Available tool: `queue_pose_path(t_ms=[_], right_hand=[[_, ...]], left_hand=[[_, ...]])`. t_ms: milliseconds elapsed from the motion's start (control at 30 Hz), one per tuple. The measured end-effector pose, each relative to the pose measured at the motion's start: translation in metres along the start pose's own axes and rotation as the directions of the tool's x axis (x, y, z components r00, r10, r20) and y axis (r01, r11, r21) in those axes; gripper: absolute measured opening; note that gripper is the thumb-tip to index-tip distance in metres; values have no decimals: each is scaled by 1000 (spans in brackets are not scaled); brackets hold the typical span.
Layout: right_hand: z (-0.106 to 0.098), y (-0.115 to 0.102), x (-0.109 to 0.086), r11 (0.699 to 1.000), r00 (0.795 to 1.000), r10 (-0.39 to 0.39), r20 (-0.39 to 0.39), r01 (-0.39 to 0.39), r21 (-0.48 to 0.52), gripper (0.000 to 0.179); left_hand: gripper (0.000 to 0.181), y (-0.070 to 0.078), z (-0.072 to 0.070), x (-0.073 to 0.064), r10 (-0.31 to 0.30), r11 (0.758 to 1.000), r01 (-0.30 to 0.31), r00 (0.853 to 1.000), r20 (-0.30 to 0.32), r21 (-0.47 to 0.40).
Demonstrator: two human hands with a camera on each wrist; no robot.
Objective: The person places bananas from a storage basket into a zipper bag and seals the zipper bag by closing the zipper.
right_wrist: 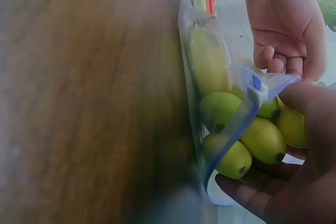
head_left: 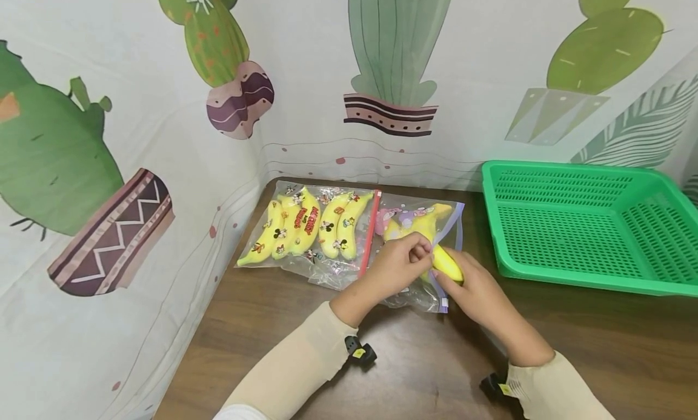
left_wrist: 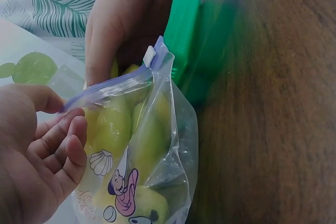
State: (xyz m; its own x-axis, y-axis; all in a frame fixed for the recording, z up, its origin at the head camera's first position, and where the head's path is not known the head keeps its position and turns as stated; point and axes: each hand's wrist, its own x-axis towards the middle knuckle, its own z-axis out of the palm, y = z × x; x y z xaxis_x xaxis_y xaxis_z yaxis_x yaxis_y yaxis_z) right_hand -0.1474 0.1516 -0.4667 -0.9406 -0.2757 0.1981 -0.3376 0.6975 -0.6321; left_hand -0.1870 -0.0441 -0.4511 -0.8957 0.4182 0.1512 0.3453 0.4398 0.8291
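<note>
A clear zip bag with a purple seal point(head_left: 460, 217) lies on the table, several yellow bananas inside it. My left hand point(head_left: 400, 259) pinches the seal edge between thumb and forefinger, its other fingers loosely curled. At the bag's mouth my right hand point(head_left: 480, 290) grips a banana point(head_left: 447, 263), part of which shows past the seal. The right wrist view looks into the parted mouth, where banana ends point(right_wrist: 262, 140) cluster beside the right fingers. A white slider point(left_wrist: 149, 56) sits at one end of the seal.
Left of it lies another clear bag with a red seal point(head_left: 371, 232), holding several bananas point(head_left: 305, 223). A green basket point(head_left: 493, 226) stands to the right on the brown table point(head_left: 403, 371). Behind hangs a cactus-print cloth point(head_left: 305, 117).
</note>
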Motion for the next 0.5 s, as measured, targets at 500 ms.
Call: queue_pose_path(t_ms=[500], right_hand=[[9,4,17,1000,999,12,40,-13,18,33]], left_hand=[[9,3,-2,-1,3,1000,-2,1000,-29,30]])
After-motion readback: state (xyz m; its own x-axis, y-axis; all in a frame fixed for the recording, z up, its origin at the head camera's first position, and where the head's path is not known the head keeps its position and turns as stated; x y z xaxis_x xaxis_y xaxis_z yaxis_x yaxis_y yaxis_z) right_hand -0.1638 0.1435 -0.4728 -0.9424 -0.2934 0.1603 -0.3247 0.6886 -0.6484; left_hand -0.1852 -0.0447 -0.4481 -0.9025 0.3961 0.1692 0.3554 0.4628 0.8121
